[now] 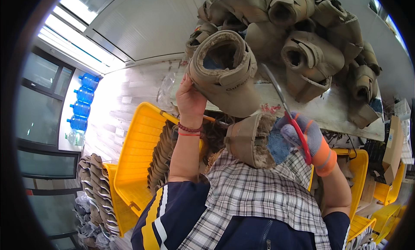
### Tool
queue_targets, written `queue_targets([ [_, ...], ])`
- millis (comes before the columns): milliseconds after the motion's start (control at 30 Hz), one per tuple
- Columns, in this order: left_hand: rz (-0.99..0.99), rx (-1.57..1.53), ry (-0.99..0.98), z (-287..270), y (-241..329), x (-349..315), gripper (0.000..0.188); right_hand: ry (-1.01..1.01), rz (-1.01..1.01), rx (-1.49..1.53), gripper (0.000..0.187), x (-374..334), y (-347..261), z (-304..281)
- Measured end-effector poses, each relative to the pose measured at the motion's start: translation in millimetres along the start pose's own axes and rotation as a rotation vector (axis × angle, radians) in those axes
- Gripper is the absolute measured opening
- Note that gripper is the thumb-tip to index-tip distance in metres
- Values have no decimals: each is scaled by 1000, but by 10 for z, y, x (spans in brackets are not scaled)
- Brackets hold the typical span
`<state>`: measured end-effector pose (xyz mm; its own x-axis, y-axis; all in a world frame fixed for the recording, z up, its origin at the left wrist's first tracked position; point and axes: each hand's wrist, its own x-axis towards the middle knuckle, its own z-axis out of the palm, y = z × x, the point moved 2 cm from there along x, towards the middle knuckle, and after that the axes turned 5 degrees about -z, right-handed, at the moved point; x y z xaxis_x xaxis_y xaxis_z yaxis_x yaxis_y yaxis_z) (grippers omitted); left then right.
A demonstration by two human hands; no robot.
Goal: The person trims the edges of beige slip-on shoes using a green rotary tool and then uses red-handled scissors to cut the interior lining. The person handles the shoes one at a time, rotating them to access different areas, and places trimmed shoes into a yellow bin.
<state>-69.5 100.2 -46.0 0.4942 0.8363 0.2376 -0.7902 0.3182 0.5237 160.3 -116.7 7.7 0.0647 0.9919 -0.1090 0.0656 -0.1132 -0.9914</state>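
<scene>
My bare left hand (190, 103) grips the side of a tan fleece-lined boot upper (237, 94), raised over the near table edge with its round opening up. In my right hand (308, 135), which wears a grey and orange glove, is a pair of scissors (298, 133) with red handles. Their blades point up and away, beside the raised upper and apart from it. A second tan boot upper (244, 140), with fleece and blue lining, lies on my plaid apron (259, 191). The gloved fingers are right by its blue lining; whether they also pinch it, I cannot tell.
More tan boot uppers (311, 55) are heaped on the table (263, 83) ahead. A yellow crate (134, 159) holding stacked uppers stands at my left. Yellow crates (359, 181) and a cardboard box (391, 150) are at my right. Blue water jugs (81, 108) line the left wall.
</scene>
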Motion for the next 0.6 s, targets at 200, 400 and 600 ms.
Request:
queue_targets([
  [200,161,207,-76,92,252,68,30,201,-26,-474,42,-52,24,-5],
  [400,148,426,-103,437,136,29,27,492,-544,-1245,38,116,-285,-223],
  [600,149,590,-115,567,61,53,25,386,-478,-1642,38,342,-576,-274],
])
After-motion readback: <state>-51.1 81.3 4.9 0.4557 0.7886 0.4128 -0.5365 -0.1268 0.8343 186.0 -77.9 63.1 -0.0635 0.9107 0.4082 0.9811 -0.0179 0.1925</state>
